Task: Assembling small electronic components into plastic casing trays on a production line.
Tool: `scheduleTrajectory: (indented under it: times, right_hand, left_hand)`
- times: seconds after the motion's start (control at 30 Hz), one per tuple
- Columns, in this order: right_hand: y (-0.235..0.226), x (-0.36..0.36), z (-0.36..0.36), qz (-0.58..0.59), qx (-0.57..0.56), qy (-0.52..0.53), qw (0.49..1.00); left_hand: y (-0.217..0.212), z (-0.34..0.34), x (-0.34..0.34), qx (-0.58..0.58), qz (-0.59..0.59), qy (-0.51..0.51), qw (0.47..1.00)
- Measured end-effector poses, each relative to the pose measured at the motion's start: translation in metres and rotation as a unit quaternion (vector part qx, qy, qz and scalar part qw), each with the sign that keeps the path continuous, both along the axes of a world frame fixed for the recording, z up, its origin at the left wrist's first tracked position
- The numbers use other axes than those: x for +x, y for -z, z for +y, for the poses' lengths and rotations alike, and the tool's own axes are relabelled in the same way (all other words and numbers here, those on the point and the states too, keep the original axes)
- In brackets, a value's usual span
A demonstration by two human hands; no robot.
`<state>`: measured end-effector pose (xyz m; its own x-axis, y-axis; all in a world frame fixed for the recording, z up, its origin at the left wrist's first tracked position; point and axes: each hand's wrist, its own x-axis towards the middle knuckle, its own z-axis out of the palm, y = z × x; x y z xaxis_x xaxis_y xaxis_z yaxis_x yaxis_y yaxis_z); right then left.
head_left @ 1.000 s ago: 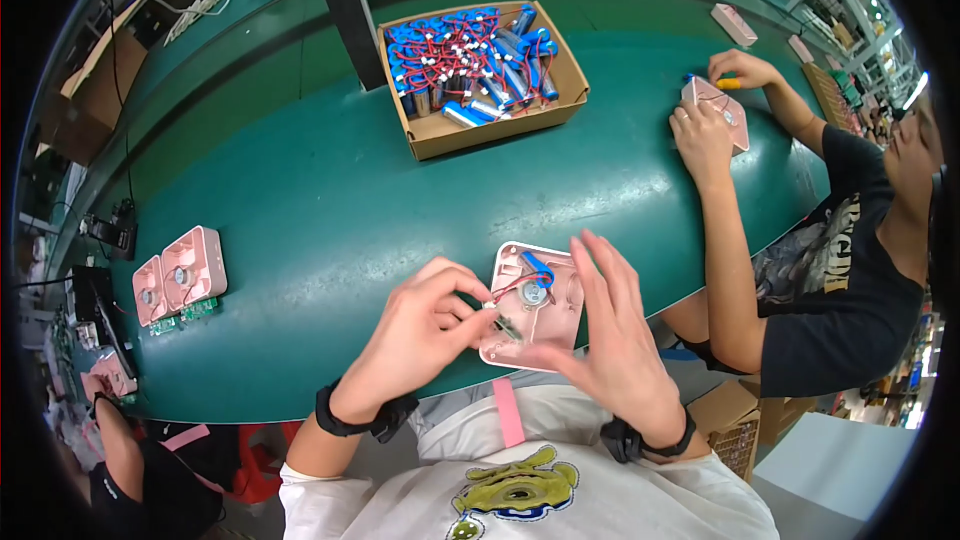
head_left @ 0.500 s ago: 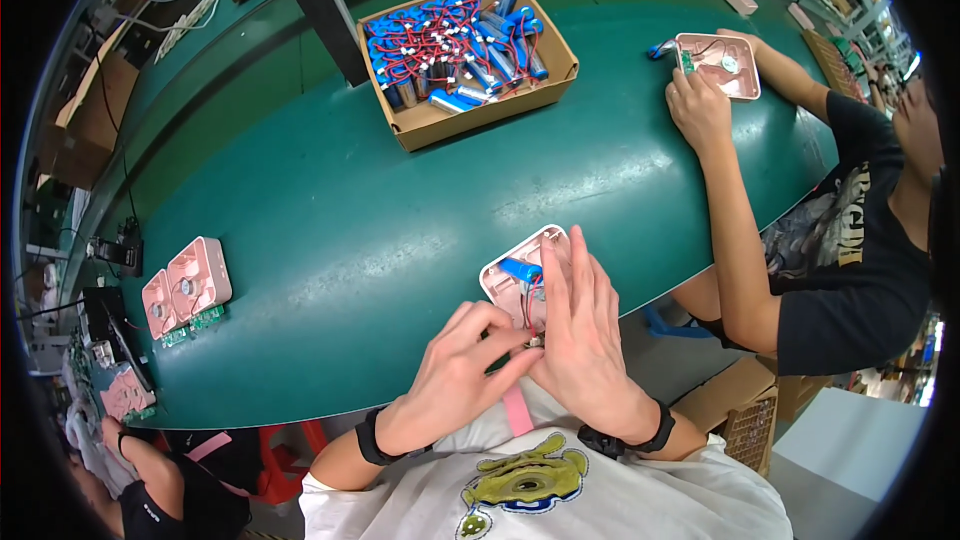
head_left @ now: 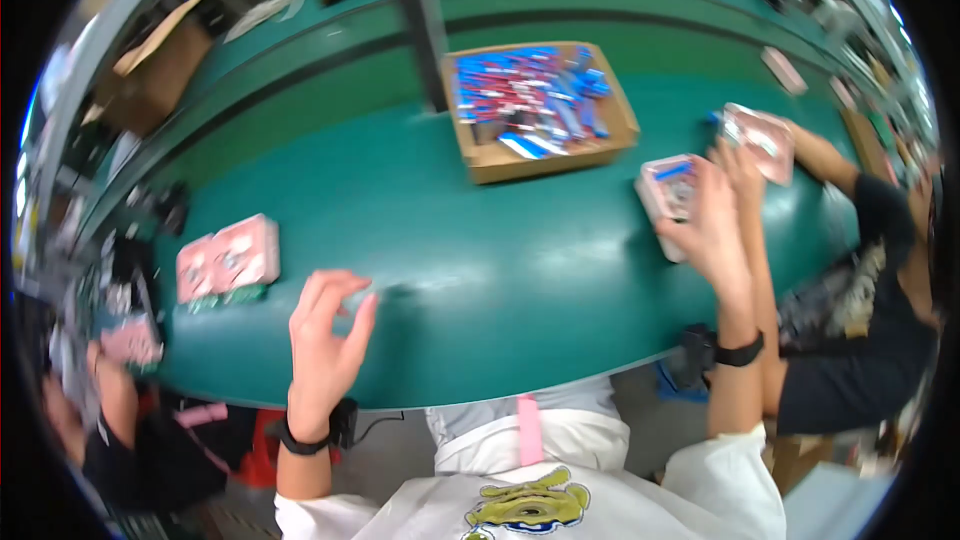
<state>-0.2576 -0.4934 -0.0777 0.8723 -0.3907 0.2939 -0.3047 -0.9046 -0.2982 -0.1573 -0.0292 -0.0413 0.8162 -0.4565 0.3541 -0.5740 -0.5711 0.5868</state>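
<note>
1. Left hand [head_left: 328, 335]: found over the green table [head_left: 470, 280], toward the near edge. The fingers were loosely curled and the thumb stood apart from them, leaving a clear gap. Nothing was in its hold.
2. Right hand [head_left: 712, 225]: found at the right side of a pink box [head_left: 655, 202], thumb toward the near part and fingers toward the far part. Thumb and fingers were spread well apart. Owing to blur, whether the hand had a firm hold of the box could not be told.
3. The pink box was on the right half of the table, open side showing. A blue battery [head_left: 674, 171] lay at its far end; the remaining contents were too blurred to list.
4. Just beyond the right hand, a co-worker's hand [head_left: 746, 176] was at a second pink case [head_left: 768, 145]. In this view the right hand partly overlapped the co-worker's arm.
5. A cardboard carton [head_left: 550, 167] stood farther back, left of the pink box, holding many blue batteries with red wires.
6. Two open pink trays [head_left: 262, 258] sat side by side at the table's left, green circuit boards [head_left: 243, 295] along their near side. They were well apart from the left hand.
7. A black band [head_left: 303, 443] was worn on each wrist.
</note>
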Motion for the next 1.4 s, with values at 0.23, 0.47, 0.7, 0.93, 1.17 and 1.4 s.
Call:
scheduleTrajectory:
  times: [0.23, 0.47, 0.7, 0.93, 1.17, 1.4]
  right_hand:
    - [0.023, 0.02, -0.03, -0.032, 0.027, -0.017, 0.999]
    - [-0.019, -0.007, 0.037, -0.078, -0.17, 0.036, 0.982]
    - [-0.048, -0.037, 0.084, -0.091, 0.026, -0.061, 0.994]
    - [-0.042, -0.058, 0.115, -0.096, 0.196, -0.097, 0.971]
    - [-0.024, -0.034, 0.136, -0.122, 0.202, -0.174, 0.956]
    - [-0.006, -0.028, 0.126, -0.109, 0.157, -0.119, 0.974]
  left_hand:
    - [0.018, 0.099, 0.061, 0.169, -0.166, -0.225, 0.945]
    - [0.055, 0.12, 0.096, 0.252, -0.188, -0.23, 0.921]
    - [0.045, 0.097, 0.067, 0.204, -0.082, -0.236, 0.947]
    - [0.001, -0.018, -0.037, 0.167, -0.106, 0.094, 0.976]
    - [0.007, -0.093, -0.037, 0.179, -0.078, 0.391, 0.899]
    - [0.027, -0.126, -0.021, 0.172, -0.079, 0.493, 0.849]
